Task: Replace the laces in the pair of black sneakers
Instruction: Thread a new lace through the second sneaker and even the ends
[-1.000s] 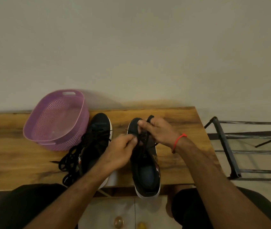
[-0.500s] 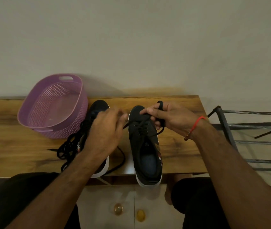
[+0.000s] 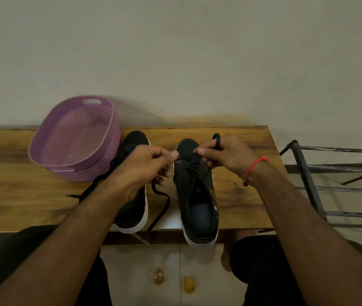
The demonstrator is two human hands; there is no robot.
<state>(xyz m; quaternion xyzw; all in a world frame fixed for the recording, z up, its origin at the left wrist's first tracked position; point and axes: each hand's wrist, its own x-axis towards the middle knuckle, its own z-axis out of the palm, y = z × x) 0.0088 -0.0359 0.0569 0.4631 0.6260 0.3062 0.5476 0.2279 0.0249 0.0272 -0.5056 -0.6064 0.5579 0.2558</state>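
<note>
Head view looks down on my wooden surface (image 3: 32, 195), set against a plain pale wall (image 3: 175, 51), with a dark metal rack (image 3: 321, 191) off its right end and pale floor tiles (image 3: 140, 261) below between my knees. A purple perforated basket (image 3: 74, 140) stands at the back left, just beside the left sneaker (image 3: 134, 208), whose loose black laces (image 3: 91, 188) spill toward the basket. The right sneaker (image 3: 197, 195) stands near it, heel overhanging the front edge. My left hand (image 3: 142, 171) pinches one end of the lace (image 3: 189, 156) over the right sneaker's toe end, the tail trailing down between the shoes. My right hand (image 3: 226, 153) pinches the other end, which loops over my index finger. A red thread band (image 3: 256, 164) circles my right wrist.
</note>
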